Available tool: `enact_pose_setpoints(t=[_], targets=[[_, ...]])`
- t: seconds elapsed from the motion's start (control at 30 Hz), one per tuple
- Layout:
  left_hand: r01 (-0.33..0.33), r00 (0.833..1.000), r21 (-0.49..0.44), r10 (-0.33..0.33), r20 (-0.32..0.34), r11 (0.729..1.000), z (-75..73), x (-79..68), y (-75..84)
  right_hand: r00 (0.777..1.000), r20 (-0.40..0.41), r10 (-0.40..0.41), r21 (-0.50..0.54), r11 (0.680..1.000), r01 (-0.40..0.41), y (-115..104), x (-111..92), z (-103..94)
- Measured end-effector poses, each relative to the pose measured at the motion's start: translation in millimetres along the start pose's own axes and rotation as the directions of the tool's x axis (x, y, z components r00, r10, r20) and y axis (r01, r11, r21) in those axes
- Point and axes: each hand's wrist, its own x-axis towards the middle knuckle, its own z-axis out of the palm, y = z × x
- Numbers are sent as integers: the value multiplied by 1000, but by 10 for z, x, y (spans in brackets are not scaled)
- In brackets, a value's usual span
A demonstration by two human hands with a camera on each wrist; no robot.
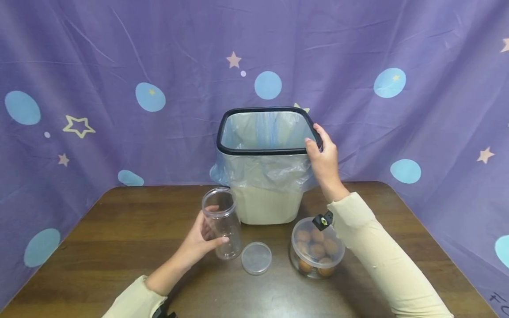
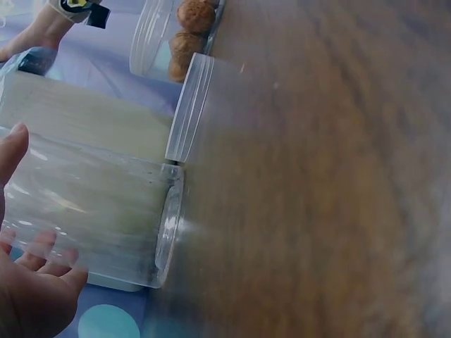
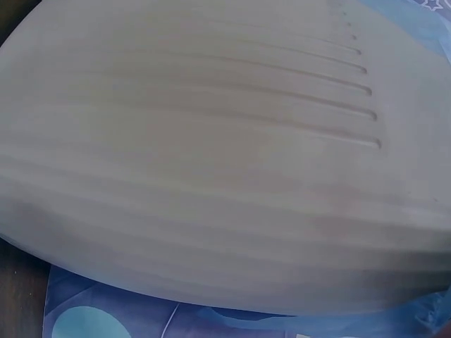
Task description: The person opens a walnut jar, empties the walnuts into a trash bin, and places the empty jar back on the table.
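A clear plastic jar [image 1: 226, 229] stands without a lid at the table's middle left. My left hand [image 1: 200, 240] holds it, thumb across the front and fingers behind, seen through the wall. In the left wrist view the jar [image 2: 91, 211] appears on its side because the camera is turned. My right hand [image 1: 324, 157] grips the black rim [image 1: 262, 152] of a cream trash bin [image 1: 270, 205] at its right corner. A bluish translucent bag [image 1: 266, 170] lines the bin and folds over its outside. In the right wrist view the bin's ribbed wall [image 3: 211, 155] fills most of the picture.
A round clear lid [image 1: 256, 258] lies flat between the jar and a lidded clear tub [image 1: 318, 247] of several brown walnut-like balls, beneath my right forearm. The brown wooden table [image 1: 131, 247] backs onto a purple curtain [image 1: 191, 53] with stars and blue spots.
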Motion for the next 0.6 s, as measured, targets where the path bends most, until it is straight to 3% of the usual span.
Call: enact_pose_setpoints(t=[0.13, 0.6], targets=[[-28, 1000, 15, 28, 7, 1000, 32, 37, -23, 1000, -6, -5, 3, 1000, 5, -11, 13, -18], [-16, 1000, 20, 16, -13, 1000, 23, 20, -31, 1000, 12, 9, 15, 1000, -9, -12, -5, -28]])
